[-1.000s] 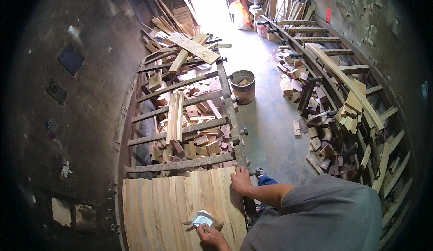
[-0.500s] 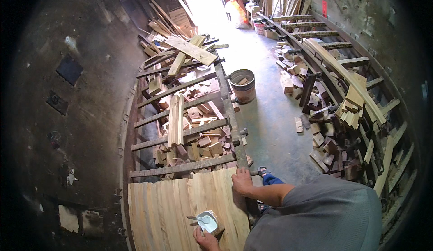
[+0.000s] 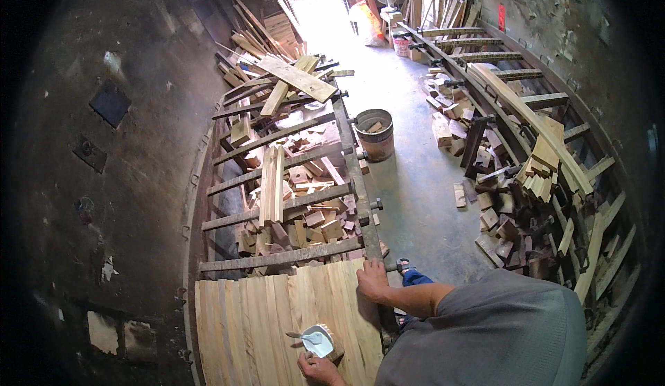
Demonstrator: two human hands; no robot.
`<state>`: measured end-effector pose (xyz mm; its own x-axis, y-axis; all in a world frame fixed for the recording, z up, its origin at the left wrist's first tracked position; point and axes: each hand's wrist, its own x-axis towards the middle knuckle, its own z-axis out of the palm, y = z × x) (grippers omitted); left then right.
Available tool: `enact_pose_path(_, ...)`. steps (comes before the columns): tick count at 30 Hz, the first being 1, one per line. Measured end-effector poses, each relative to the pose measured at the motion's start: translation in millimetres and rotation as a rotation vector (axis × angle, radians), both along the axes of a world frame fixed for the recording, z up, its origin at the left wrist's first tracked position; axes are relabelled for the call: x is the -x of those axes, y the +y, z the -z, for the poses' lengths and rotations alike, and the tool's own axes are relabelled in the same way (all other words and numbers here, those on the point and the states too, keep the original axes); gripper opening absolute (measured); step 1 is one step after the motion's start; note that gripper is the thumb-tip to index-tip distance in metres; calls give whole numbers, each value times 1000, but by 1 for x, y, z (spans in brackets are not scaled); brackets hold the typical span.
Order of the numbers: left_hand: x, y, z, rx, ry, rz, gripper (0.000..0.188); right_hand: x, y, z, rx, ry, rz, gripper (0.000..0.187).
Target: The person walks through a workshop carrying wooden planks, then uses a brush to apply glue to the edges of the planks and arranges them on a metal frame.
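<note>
While pinching the tub [image 3: 323,347], with 1 brush [image 3: 302,336] inside, over the boards [image 3: 263,330] in the left hand [image 3: 320,369], resting the right hand [image 3: 373,280] on the boards' far right corner, cannot tell if gripping; beyond the boards, cannot read the red strip [image 3: 501,17].

Two hands [image 3: 373,281] at pale boards [image 3: 270,323], handled tool [image 3: 294,335] in white-filled container [image 3: 337,348]

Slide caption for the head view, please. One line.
Left hand at a pot with white contents, right hand at the edge of a wood panel.
</note>
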<state>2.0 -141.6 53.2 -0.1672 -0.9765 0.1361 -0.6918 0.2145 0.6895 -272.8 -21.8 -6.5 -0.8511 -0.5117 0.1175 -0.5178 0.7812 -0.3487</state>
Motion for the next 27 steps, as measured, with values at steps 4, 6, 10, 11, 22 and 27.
enact_pose_path(4, 2, 5, -5, 6, 5, -56, 26, 2, 1, 2, -24, -35, -6, 20)
enact_pose_path(6, -4, -3, 15, 58, 37, -24, 26, 3, 1, 4, -36, -28, -6, 20)
enact_pose_path(10, -19, -19, 42, 183, 42, -5, 26, 1, -3, 7, -2, -19, -9, 20)
enact_pose_path(11, -20, -21, 47, 214, 46, 3, 26, 1, -3, 8, 3, -10, -3, 20)
enact_pose_path(22, 15, 17, 12, 27, 357, -348, 58, 0, 2, 2, -19, -37, -24, 18)
enact_pose_path(27, 11, 12, 49, 101, 94, -494, 55, 4, 2, 0, -43, -18, -19, 19)
